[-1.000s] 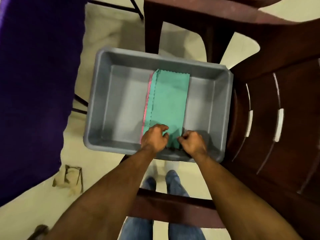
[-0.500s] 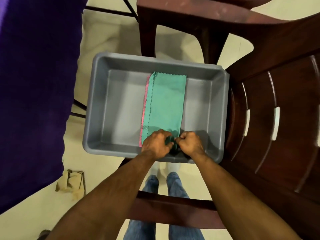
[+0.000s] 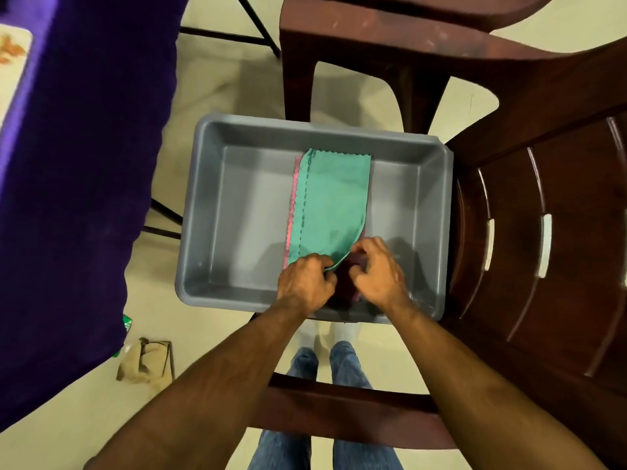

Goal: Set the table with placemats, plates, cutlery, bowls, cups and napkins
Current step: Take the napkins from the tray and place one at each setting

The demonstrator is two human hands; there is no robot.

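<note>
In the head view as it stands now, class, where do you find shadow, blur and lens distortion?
Head view: shadow pools under both hands at the grey tub's near wall; the placemat corner at far left is blurred; the chair slats bow from the wide-angle lens; the green cloth stays sharp.

1. Both bare forearms reach forward and down from the lower edge of the view, converging toward the middle.
2. The left hand [image 3: 305, 283] lies knuckles up, fingers curled, thumb and fingertips pinching the lifted near edge of the green napkin [image 3: 329, 205].
3. The right hand [image 3: 378, 274] sits just beside it, also knuckles up, fingers curled under; what they hold is hidden in shadow.
4. The two hands are close together without touching.
</note>
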